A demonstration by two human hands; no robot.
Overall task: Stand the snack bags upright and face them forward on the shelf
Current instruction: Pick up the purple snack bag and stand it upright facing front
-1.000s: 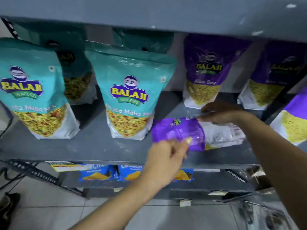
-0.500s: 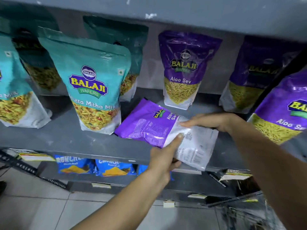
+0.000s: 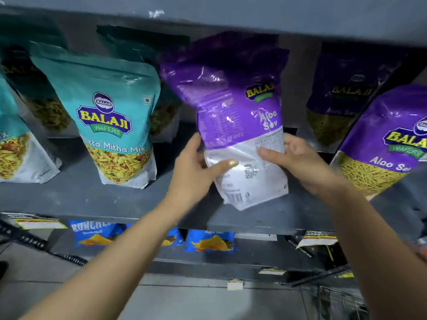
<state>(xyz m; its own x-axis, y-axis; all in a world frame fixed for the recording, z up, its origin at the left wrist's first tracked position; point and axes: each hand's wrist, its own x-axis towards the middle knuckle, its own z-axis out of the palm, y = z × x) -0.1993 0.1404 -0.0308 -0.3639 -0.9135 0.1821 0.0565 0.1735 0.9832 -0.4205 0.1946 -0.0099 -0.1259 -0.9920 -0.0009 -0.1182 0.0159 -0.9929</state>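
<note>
A purple Aloo Sev bag point(image 3: 233, 107) is held nearly upright above the grey shelf point(image 3: 97, 199), its printed back side and barcode toward me. My left hand point(image 3: 196, 165) grips its lower left edge, thumb on the white panel. My right hand point(image 3: 298, 162) grips the lower right edge. A teal Mitha Mix bag point(image 3: 111, 121) stands upright to the left, front facing me. More purple Aloo Sev bags stand to the right, one near point(image 3: 390, 144) and one further back point(image 3: 342, 98). The held bag hides what stands behind it.
Another teal bag point(image 3: 13, 148) stands at the far left, with teal bags in the back row point(image 3: 46, 107). The upper shelf board point(image 3: 231, 12) hangs close overhead. Blue snack packets point(image 3: 210, 242) lie on the shelf below. A wire basket point(image 3: 335, 299) sits at lower right.
The purple bag lay flat on the shelf a second ago. Both hands have lifted and turned it to nearly upright. The view has shifted right.
</note>
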